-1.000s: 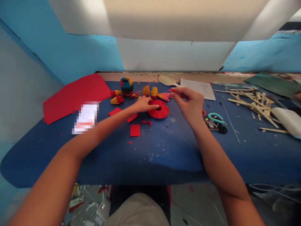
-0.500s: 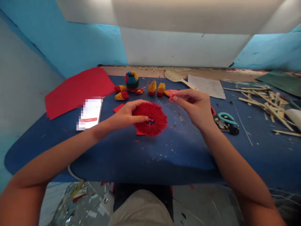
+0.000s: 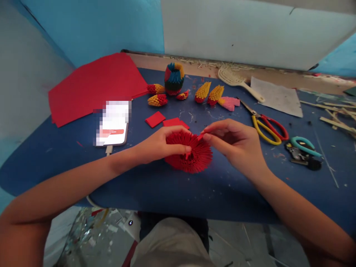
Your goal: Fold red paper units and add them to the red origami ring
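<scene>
A round red ring of folded paper pieces (image 3: 198, 160) is held above the blue table, tilted toward me. My left hand (image 3: 167, 142) grips its left side, thumb near the central hole and fingers behind the rim. My right hand (image 3: 230, 139) pinches a small red folded paper piece (image 3: 200, 136) between thumb and fingertips at the ring's upper right edge; whether it is seated there I cannot tell. Behind the ring lie several small red paper rectangles (image 3: 155, 119).
Large red sheets (image 3: 94, 85) and a charging phone (image 3: 114, 126) lie left. At the back stand a multicoloured folded-paper pot (image 3: 174, 79) and yellow-red paper pieces (image 3: 203, 92). Scissors (image 3: 267, 128), a teal-handled tool (image 3: 304, 148), a hairbrush (image 3: 236, 78) and wooden sticks (image 3: 338, 118) lie right.
My right hand has moved down and left, bringing the small red piece to the ring's edge. My left hand still holds the ring. The view has shifted, showing the scissors fully.
</scene>
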`<action>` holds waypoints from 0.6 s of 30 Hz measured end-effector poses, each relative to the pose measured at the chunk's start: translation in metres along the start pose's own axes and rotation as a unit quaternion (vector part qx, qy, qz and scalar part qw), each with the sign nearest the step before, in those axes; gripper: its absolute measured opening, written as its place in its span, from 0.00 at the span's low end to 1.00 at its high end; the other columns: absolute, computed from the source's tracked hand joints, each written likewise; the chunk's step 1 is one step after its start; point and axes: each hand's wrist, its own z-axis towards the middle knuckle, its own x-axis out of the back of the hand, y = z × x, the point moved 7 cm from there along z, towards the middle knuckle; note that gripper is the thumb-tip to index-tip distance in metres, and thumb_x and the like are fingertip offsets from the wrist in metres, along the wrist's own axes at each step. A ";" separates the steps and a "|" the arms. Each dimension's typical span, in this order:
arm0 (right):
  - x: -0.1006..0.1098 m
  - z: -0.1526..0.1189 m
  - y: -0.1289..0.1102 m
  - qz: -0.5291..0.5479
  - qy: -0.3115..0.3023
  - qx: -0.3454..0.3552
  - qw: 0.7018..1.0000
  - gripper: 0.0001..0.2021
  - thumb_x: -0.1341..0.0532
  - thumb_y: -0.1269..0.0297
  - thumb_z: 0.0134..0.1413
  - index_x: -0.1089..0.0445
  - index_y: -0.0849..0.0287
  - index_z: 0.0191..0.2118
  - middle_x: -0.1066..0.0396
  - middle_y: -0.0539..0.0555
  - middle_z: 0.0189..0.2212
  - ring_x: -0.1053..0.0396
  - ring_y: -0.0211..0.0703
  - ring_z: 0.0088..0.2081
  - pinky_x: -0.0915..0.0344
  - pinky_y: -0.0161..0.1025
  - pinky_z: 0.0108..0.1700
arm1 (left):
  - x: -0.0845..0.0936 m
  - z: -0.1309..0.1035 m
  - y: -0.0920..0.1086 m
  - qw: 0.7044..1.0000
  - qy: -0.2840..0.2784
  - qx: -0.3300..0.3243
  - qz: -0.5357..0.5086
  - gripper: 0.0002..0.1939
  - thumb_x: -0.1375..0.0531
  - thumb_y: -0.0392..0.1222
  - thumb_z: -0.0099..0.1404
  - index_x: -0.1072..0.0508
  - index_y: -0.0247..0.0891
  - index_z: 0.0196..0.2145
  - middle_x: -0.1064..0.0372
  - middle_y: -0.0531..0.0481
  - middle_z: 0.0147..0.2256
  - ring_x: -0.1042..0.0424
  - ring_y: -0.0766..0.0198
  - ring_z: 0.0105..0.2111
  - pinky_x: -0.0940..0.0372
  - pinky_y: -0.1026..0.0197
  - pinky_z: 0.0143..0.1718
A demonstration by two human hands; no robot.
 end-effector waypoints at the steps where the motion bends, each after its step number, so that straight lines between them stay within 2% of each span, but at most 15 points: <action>1: 0.000 -0.001 0.000 -0.002 0.006 0.000 1.000 0.03 0.35 0.67 0.47 0.28 0.53 0.30 0.27 0.47 0.25 0.29 0.36 0.26 0.28 0.34 0.28 | -0.001 -0.001 0.000 1.000 0.001 -0.009 0.009 0.12 0.37 0.37 0.53 0.30 0.34 0.36 0.28 0.53 0.32 0.29 0.66 0.32 0.34 0.63 0.38; 5: 0.001 -0.002 -0.001 0.003 0.019 -0.001 1.000 0.03 0.35 0.68 0.46 0.29 0.53 0.29 0.28 0.47 0.24 0.29 0.35 0.26 0.29 0.33 0.28 | -0.004 -0.004 0.000 0.999 -0.008 -0.028 0.035 0.11 0.38 0.39 0.56 0.29 0.33 0.38 0.27 0.51 0.33 0.28 0.66 0.33 0.33 0.64 0.37; 10: -0.001 -0.002 0.003 0.017 0.001 -0.024 1.000 0.02 0.35 0.68 0.46 0.29 0.54 0.28 0.28 0.48 0.23 0.31 0.35 0.24 0.32 0.32 0.23 | -0.004 -0.004 -0.002 0.999 -0.010 -0.024 0.045 0.11 0.38 0.39 0.56 0.28 0.33 0.38 0.26 0.50 0.33 0.27 0.66 0.33 0.33 0.64 0.37; 18: -0.002 0.000 0.015 0.042 -0.011 -0.072 0.996 0.02 0.35 0.67 0.46 0.29 0.54 0.27 0.28 0.48 0.24 0.31 0.35 0.25 0.32 0.33 0.26 | -0.001 -0.004 -0.003 0.997 -0.011 -0.026 0.068 0.13 0.38 0.41 0.56 0.28 0.33 0.39 0.26 0.50 0.34 0.28 0.65 0.34 0.33 0.64 0.37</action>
